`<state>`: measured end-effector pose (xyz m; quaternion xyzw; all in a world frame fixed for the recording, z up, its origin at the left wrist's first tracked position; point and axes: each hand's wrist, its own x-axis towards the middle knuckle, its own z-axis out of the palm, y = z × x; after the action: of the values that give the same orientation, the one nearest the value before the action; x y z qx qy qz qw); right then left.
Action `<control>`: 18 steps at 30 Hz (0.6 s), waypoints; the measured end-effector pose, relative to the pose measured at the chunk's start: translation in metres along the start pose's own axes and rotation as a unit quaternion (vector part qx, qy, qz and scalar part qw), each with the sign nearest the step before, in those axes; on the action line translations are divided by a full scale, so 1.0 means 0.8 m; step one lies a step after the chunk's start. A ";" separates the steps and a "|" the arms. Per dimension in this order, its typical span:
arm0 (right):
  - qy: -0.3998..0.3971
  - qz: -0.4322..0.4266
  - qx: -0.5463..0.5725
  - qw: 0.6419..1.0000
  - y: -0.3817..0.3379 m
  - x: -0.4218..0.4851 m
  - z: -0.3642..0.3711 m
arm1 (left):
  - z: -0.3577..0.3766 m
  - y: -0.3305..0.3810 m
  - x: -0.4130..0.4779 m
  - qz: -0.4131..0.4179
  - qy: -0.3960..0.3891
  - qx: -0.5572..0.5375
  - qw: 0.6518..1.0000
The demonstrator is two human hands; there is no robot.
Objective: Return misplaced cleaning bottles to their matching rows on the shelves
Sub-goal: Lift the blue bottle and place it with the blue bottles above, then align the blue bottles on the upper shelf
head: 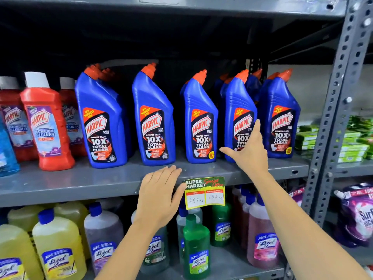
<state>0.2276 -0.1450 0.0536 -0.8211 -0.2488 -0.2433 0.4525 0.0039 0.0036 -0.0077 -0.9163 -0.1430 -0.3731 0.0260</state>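
Several blue Harpic bottles with orange caps stand in a row on the grey middle shelf. Red Harpic bathroom cleaner bottles stand to their left. My right hand is open, fingers spread, right in front of the fourth blue bottle; whether it touches the bottle I cannot tell. My left hand is open and flat against the shelf's front edge, holding nothing. On the shelf below stand yellow, purple, green and pink Lizol bottles.
A yellow price tag hangs from the shelf edge beside my left hand. A perforated grey upright bounds the shelf on the right. Green packets and purple detergent pouches fill the neighbouring bay. A light blue bottle shows at far left.
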 end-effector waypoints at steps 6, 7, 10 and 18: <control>-0.016 0.000 0.022 1.000 -0.001 0.000 -0.004 | 0.001 0.002 0.000 0.002 0.021 0.000 1.000; -0.018 0.001 0.022 1.000 -0.001 0.000 -0.004 | 0.000 0.001 -0.001 0.002 0.022 0.000 1.000; -0.022 -0.001 0.028 0.999 0.002 0.002 -0.002 | 0.000 0.001 -0.001 0.005 0.023 -0.004 1.000; -0.003 -0.021 0.009 1.000 0.009 -0.005 0.005 | -0.001 0.004 -0.004 0.004 0.024 -0.009 1.000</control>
<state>0.2299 -0.1459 0.0449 -0.8123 -0.2695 -0.2478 0.4540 0.0021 -0.0002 -0.0096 -0.9077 -0.1353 -0.3964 0.0232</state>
